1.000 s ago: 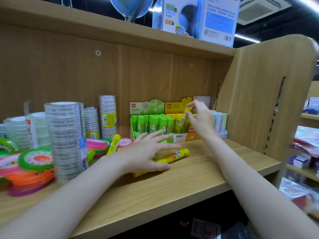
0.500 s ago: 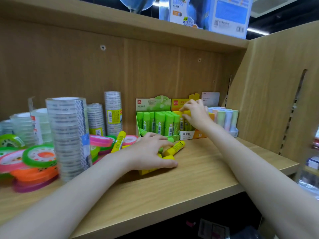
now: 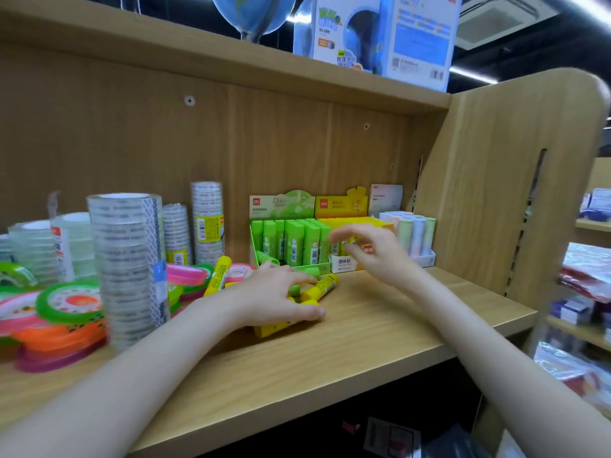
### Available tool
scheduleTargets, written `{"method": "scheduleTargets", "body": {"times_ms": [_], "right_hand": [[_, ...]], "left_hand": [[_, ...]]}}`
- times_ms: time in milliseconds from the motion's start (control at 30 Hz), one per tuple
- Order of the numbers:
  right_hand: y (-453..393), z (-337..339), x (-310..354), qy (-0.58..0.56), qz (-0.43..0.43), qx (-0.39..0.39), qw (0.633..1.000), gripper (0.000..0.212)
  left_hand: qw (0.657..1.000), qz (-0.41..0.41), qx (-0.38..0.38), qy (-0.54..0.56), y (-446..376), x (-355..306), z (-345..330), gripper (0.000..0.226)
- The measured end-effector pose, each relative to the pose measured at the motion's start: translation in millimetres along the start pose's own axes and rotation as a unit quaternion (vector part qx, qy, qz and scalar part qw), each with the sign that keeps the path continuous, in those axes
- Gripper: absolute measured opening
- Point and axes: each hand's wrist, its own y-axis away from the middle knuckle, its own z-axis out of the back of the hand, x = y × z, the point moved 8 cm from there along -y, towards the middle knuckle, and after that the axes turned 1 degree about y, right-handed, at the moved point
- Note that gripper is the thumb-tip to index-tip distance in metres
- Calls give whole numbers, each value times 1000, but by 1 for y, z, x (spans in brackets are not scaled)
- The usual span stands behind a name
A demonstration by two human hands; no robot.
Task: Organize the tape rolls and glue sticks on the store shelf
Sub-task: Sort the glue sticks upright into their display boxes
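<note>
Our left hand [image 3: 274, 294] grips loose yellow glue sticks [image 3: 319, 287] lying on the shelf [image 3: 380, 328]. Our right hand [image 3: 370, 249], fingers loosely curled and holding nothing, hovers before the yellow box [image 3: 344, 264]. Tape rolls [image 3: 127, 259] stand left.

A blue globe [image 3: 254, 14] and a blue-and-white globe box [image 3: 383, 34] stand on the top board. At the far right, blurred neighbouring shelves [image 3: 582, 328] hold red and blue packets. A ceiling light strip [image 3: 472, 75] glows above.

Tape stacks [image 3: 125, 259] left on shelf [image 3: 363, 352]; glue display boxes [image 3: 291, 246] right at back; loose glue sticks [image 3: 319, 287] in front, under left hand [image 3: 274, 297].
</note>
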Motion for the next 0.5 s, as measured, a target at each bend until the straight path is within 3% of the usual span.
{"method": "scheduleTargets", "body": {"times_ms": [100,167,233,267,367,500], "right_hand": [[25,-39,8,16,-19,208,978,26],[26,-44,1,28,-18,244,969,26],[20,-33,-11,-19,-54,200,978,23],[17,-21,-19,-98,-96,148,979,20],[8,12,-40,-312,-200,-26,928,11],[-15,23,-44,-324,-241,-104,909,8]], "left_hand": [[1000,2,4,2,0,0,0,63],[1000,6,-3,3,0,2,1,64],[1000,8,-21,6,-1,3,2,65],[999,6,-36,7,-2,4,4,64],[998,7,-62,5,-3,7,8,60],[998,-5,-60,22,-2,7,8,51]]}}
